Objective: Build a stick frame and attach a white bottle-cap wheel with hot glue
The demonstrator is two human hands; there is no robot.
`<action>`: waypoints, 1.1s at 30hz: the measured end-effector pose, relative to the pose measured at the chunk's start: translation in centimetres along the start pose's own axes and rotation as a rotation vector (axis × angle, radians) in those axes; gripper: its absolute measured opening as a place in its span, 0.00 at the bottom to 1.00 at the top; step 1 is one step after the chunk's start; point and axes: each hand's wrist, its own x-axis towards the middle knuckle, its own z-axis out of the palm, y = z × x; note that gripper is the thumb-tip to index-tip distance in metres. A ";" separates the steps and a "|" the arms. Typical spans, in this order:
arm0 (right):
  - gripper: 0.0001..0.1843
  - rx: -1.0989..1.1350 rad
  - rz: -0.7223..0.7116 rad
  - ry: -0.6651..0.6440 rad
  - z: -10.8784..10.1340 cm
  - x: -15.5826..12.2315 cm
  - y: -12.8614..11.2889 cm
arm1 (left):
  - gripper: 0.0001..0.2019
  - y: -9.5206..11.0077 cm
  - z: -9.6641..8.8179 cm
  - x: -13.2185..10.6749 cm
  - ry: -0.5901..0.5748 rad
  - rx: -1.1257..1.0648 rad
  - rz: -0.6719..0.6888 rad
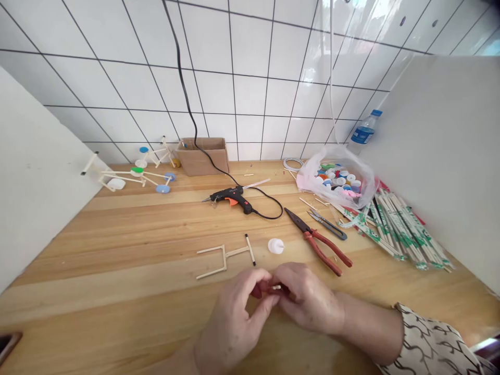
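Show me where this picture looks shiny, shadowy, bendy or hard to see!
Head view: bright glare on the wall tiles at upper right; head view: tile lines slant more toward the sides; head view: soft shade on the table below the right hand; head view: the small pale piece at the hands is mostly hidden.
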 end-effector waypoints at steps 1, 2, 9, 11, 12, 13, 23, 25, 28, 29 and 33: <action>0.08 0.019 0.011 0.001 0.2 0.0 0.1 | 0.06 0.0 0.0 0.1 0.000 -0.015 -0.020; 0.08 0.035 0.019 -0.011 0.4 -0.1 0.2 | 0.06 0.0 -0.1 0.1 -0.003 -0.029 -0.039; 0.12 0.092 0.069 -0.073 1.1 0.0 0.7 | 0.06 -0.3 0.2 0.0 -0.043 -0.064 -0.055; 0.12 0.095 0.074 -0.061 1.2 0.1 0.8 | 0.06 -0.5 0.3 -0.1 -0.039 -0.049 -0.012; 0.12 0.088 0.077 -0.055 1.2 0.1 0.8 | 0.05 -0.6 0.4 -0.1 -0.039 -0.041 0.011; 0.12 0.078 0.081 -0.051 1.3 0.2 0.8 | 0.05 -0.7 0.5 0.0 -0.040 -0.034 0.033; 0.07 0.055 0.073 0.022 1.4 0.7 0.3 | 0.06 -1.1 0.3 0.2 -0.029 -0.038 0.037; 0.06 0.093 0.078 0.067 1.2 0.7 0.1 | 0.07 -1.1 0.2 0.3 -0.024 -0.039 0.022; 0.08 0.122 0.116 0.103 1.2 0.8 -0.1 | 0.06 -1.3 0.0 0.6 -0.022 -0.049 -0.009; 0.08 0.133 0.128 0.098 1.3 0.8 -0.1 | 0.06 -1.3 -0.1 0.7 -0.031 -0.057 -0.030; 0.07 0.210 0.180 0.049 1.4 1.1 -0.1 | 0.03 -1.4 -0.8 1.4 -0.101 -0.115 -0.162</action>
